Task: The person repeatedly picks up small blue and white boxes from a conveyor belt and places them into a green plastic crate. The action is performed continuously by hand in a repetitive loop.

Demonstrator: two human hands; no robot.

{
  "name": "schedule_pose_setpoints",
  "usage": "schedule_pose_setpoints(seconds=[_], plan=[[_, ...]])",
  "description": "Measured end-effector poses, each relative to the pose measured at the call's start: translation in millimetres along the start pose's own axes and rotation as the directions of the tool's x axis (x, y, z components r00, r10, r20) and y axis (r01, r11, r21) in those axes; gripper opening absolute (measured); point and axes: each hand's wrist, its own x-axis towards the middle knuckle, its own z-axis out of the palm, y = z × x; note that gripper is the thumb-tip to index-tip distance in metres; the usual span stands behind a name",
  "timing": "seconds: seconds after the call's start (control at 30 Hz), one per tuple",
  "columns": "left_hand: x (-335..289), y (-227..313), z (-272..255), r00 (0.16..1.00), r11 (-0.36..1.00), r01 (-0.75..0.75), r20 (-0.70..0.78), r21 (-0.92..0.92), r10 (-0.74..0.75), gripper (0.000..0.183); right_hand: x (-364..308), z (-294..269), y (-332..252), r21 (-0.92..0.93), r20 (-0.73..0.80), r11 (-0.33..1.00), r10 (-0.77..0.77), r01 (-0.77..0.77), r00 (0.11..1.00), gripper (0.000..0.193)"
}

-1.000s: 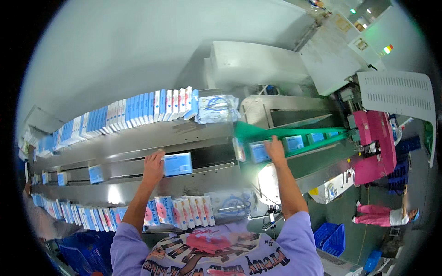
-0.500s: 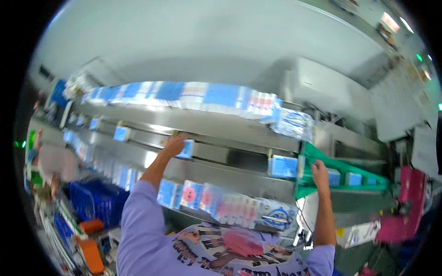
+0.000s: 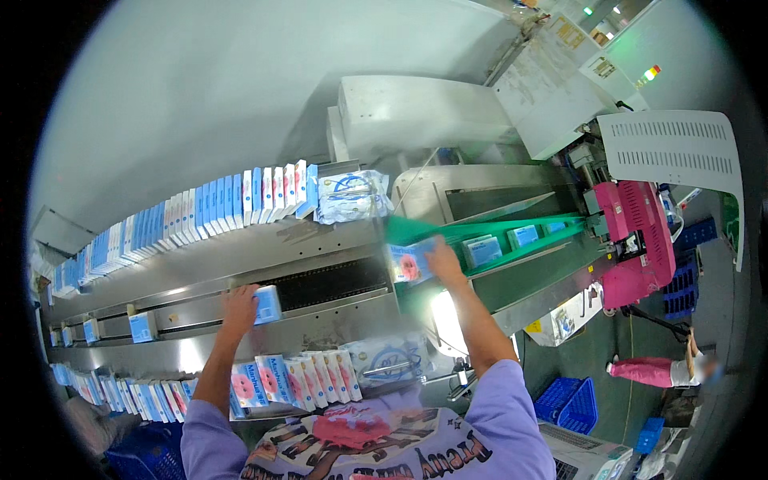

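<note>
On the conveyor channel (image 3: 336,282), a blue-and-white carton (image 3: 268,304) lies against my left hand (image 3: 238,307). The fingers of that hand are curled at the carton's left end, and its far side is hidden. My right hand (image 3: 442,261) grips the right edge of another blue-and-white carton with a pink picture (image 3: 410,264). That carton sits tilted at the mouth of the green film (image 3: 416,230). Farther right, several cartons lie spaced out within the film, one of them a blue carton (image 3: 482,251). To the left, a carton (image 3: 143,326) stands in the channel.
A long row of upright cartons (image 3: 212,210) lines the channel's far side, and a nearer row (image 3: 308,380) lines the near side. Wrapped packs (image 3: 352,198) end the far row. A pink machine (image 3: 636,240) stands right. Blue crates (image 3: 566,404) and another person (image 3: 656,370) are beyond.
The view has swung right, showing the pink machine fully. My right hand now has a pink-pictured carton at the film mouth; earlier it was at the film's edge. My left hand remains beside a carton.
</note>
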Motion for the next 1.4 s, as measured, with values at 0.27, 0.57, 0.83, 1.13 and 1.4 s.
schedule_pose_setpoints(seconds=[0.27, 0.57, 0.83, 1.13, 1.4], plan=[[-1.5, -30.8, -3.9, 0.945, 0.977, -0.065, -0.326, -0.204, -0.005, 0.038, -16.1, -41.1, -1.0, -0.036, -0.304, 0.993, -0.119, 0.113, 0.945, 0.052], [-41.9, -213.7, 11.1, 0.956, 0.963, 0.23, -0.215, 0.139, -0.197, 0.036, -56.4, 1.5, -58.2, 0.19, -0.131, 0.941, -0.259, 0.281, 0.957, 0.035], [-15.5, -102.9, -2.0, 0.994, 0.994, 0.104, 0.015, 0.036, -0.104, 0.028, -14.2, 8.8, -23.2, 0.176, -0.056, 0.981, -0.066, 0.075, 0.996, 0.044], [-4.5, -11.7, -0.8, 0.999, 0.998, 0.044, -0.026, -0.052, -0.045, 0.032, -6.3, 9.2, -5.2, 0.021, -0.049, 0.999, 0.039, -0.038, 0.998, 0.064], [5.9, 16.2, 6.1, 0.965, 0.986, -0.108, -0.25, -0.128, 0.073, 0.035, -10.5, -27.5, -6.5, -0.037, -0.186, 0.999, 0.025, -0.032, 0.982, 0.058]])
